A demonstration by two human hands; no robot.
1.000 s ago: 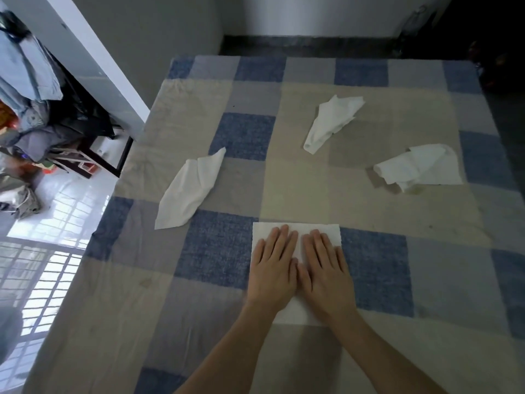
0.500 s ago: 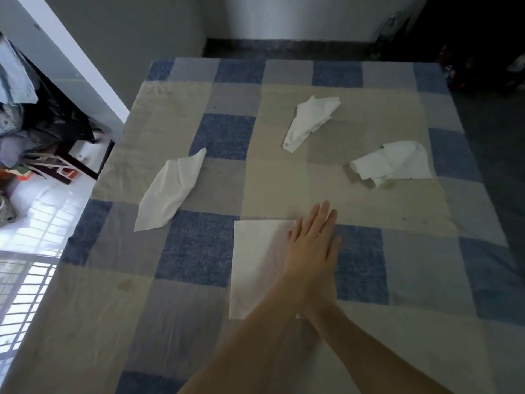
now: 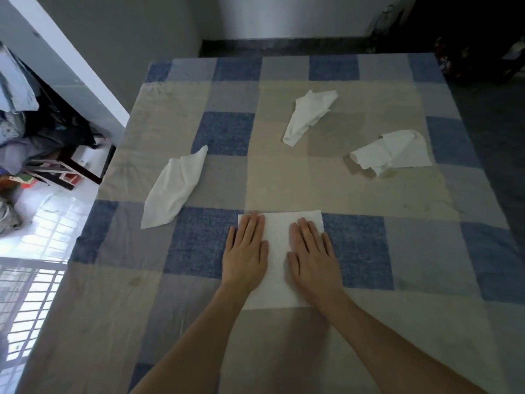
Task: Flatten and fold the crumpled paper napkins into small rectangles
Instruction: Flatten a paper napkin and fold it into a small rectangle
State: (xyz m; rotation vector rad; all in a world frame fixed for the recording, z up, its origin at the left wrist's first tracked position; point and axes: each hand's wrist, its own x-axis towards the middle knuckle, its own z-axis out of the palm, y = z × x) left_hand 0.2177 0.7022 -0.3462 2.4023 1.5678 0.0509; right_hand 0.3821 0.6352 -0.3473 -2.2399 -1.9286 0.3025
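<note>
A flat white napkin point(image 3: 278, 251) lies as a rectangle on the checked cloth in front of me. My left hand point(image 3: 246, 254) presses flat on its left side, fingers straight and together. My right hand point(image 3: 311, 255) presses flat on its right side in the same way. A strip of napkin shows between the two hands. Three crumpled white napkins lie farther off: one on the left point(image 3: 174, 187), one at the back middle point(image 3: 308, 115), one on the right point(image 3: 392, 152).
The blue, grey and beige checked cloth point(image 3: 369, 251) covers the whole table. Left of the table's edge the floor drops away, with a chair and piled clothes point(image 3: 34, 143). A wall and a dark floor strip lie beyond the far edge.
Half a second ago both hands were stacked at the napkin's right edge. Now they have spread apart, the left hand moving to the napkin's left side and the right staying on the right.
</note>
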